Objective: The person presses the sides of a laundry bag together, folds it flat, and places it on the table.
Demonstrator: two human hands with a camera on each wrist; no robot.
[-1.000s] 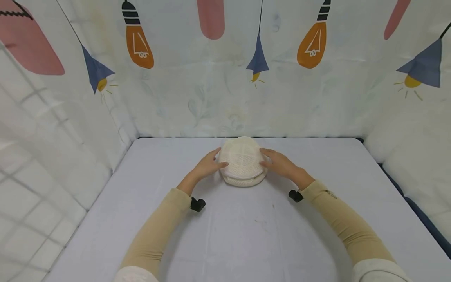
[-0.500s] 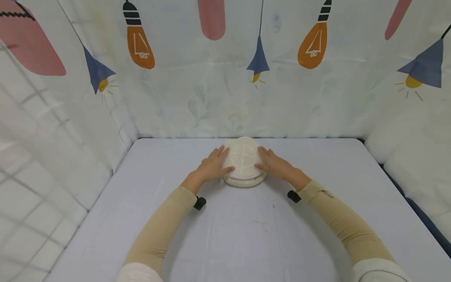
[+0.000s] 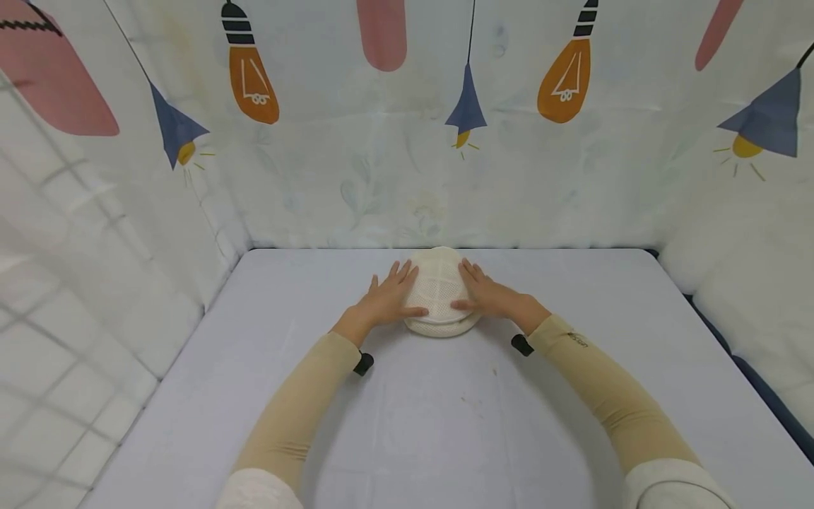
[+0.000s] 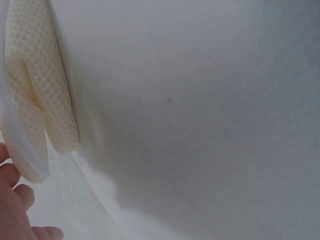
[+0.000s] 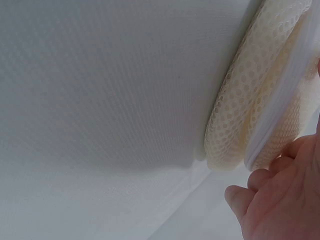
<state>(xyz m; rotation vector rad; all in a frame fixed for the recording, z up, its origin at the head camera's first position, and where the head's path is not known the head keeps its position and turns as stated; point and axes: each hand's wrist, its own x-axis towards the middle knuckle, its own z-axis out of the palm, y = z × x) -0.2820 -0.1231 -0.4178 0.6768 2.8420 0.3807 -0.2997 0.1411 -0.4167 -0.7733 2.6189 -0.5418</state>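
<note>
A cream, dome-shaped mesh laundry bag (image 3: 437, 291) lies squashed low near the table's far edge. My left hand (image 3: 384, 302) rests on its left side, fingers spread and thumb pointing inward over the mesh. On the opposite side my right hand (image 3: 492, 295) touches the bag the same way, its thumb also laid inward. In the left wrist view a pale band (image 4: 20, 130) runs round the bag above a folded mesh layer. The right wrist view shows the fingertips (image 5: 239, 199) of my right hand beside the bag's lower end (image 5: 227, 145).
A white cloth-covered table (image 3: 439, 424) lies under both arms. Behind it hangs a pale curtain (image 3: 381, 177) printed with lamps and bulbs. Small black wrist cameras (image 3: 364, 364) sit under the sleeves. More white fabric (image 3: 76, 283) walls off the left side.
Both hands have slid from the bag's sides inward onto its top, thumbs coming nearer each other. The fingers are more spread. The bag stays in place, its visible top narrower between the hands.
</note>
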